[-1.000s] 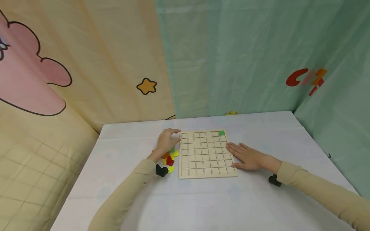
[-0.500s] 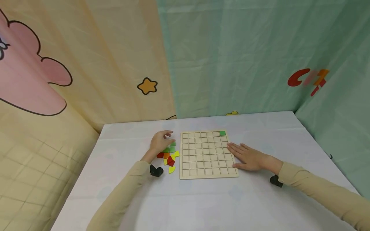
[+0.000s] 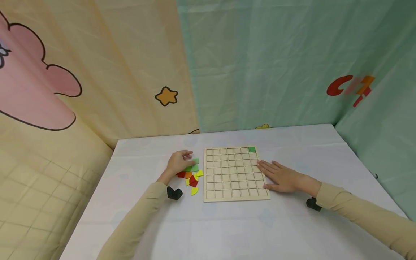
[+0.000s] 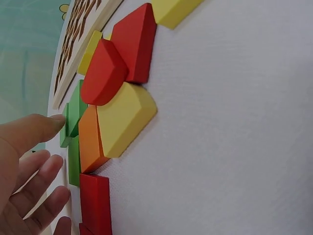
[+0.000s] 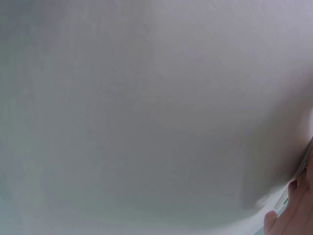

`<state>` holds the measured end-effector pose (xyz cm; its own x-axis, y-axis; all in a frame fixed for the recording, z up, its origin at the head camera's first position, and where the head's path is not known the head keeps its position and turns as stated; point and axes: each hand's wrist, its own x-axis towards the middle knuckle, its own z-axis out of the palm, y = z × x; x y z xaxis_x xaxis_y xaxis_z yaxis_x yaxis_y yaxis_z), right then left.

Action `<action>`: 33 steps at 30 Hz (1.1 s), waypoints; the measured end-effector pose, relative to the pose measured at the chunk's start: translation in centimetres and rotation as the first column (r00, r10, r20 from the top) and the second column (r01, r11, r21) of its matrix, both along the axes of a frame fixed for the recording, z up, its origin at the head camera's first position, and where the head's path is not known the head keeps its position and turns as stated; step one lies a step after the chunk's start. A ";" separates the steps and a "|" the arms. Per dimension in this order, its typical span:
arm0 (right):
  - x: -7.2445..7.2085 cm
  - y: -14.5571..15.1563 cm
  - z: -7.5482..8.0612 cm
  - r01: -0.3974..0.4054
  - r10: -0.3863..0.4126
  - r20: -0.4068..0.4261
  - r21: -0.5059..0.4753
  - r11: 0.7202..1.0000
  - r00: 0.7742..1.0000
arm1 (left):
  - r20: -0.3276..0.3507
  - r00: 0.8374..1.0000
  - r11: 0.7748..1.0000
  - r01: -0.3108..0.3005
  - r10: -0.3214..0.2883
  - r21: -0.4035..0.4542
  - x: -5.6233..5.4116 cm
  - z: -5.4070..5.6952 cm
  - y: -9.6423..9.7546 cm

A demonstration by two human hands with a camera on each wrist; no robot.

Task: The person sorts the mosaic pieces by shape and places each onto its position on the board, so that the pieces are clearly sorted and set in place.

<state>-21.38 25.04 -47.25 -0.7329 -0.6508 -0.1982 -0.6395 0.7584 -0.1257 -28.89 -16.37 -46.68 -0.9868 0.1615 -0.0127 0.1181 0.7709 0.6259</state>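
A pale wooden board (image 3: 236, 200) with a grid of square recesses lies on the table, one green square tile (image 3: 251, 149) in its far right corner. Left of the board is a loose cluster of small flat pieces. My left hand (image 3: 178, 163) is over the far end of this cluster, by the green pieces (image 3: 195, 168). In the left wrist view its thumb tip (image 4: 57, 123) is right at the edge of a green piece (image 4: 77, 108), while the other fingers stay apart, loosely bent. My right hand (image 3: 282, 178) rests flat, fingers straight, on the board's right edge.
Nearer in the cluster are an orange piece (image 4: 90, 142), red pieces (image 4: 103, 73), and yellow pieces (image 4: 128, 117), some leaning on one another. A yellow quarter-round piece (image 3: 194, 190) lies closest to me. Patterned curtains (image 3: 253, 72) hang behind the white table (image 3: 234, 231).
My left hand has moved from the board's left edge back left to the pieces, uncovering several green, red and orange ones. My right hand stays on the board's edge.
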 end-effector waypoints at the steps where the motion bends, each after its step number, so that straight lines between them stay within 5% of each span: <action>1: 0.0 0.0 0.1 0.000 0.000 0.003 0.000 1.000 1.000 | 0.007 1.000 1.000 -0.002 0.002 -0.004 0.0 0.0 0.0; 22: 0.1 0.2 -0.2 -0.019 0.017 -0.031 -0.055 0.998 0.999 | 0.063 0.998 0.996 0.009 -0.004 -0.083 0.0 0.0 0.5; 33: 0.1 0.2 -0.2 -0.017 0.016 -0.031 -0.043 0.999 0.999 | 0.024 1.000 0.991 0.003 0.000 -0.135 0.1 -0.1 0.9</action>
<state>-21.26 25.27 -47.45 -0.7272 -0.6705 -0.1474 -0.6561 0.7419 -0.1382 -28.77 -15.50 -46.77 -0.9857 0.1582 -0.0584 0.1055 0.8486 0.5184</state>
